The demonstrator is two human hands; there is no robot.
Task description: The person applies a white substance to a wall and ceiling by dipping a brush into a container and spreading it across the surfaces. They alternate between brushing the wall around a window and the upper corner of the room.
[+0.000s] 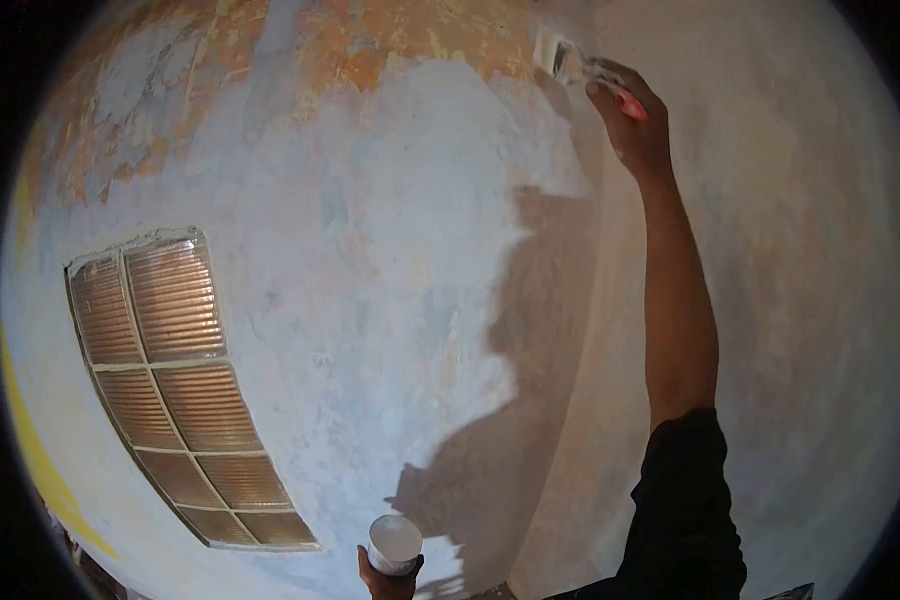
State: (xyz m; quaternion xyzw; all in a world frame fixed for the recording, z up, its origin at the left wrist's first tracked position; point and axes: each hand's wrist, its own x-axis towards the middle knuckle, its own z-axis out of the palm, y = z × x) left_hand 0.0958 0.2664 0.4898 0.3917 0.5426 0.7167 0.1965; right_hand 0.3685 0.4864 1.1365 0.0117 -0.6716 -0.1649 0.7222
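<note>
High on the right, my right hand is closed around the handle of a paintbrush. The brush has a reddish handle end and pale, paint-smeared bristles that point left at the wall. Whether the bristle tips touch the wall is hard to tell. Low in the middle, my left hand wraps round a white cup holding whitish paint. The wall is mostly pale, with patchy orange and yellow areas along its upper part, just left of the brush.
A window with ribbed panes and a light frame is set in the wall at left. The wall meets a second wall at a corner on the right. My shadow falls across the corner. A yellow strip shows at far left.
</note>
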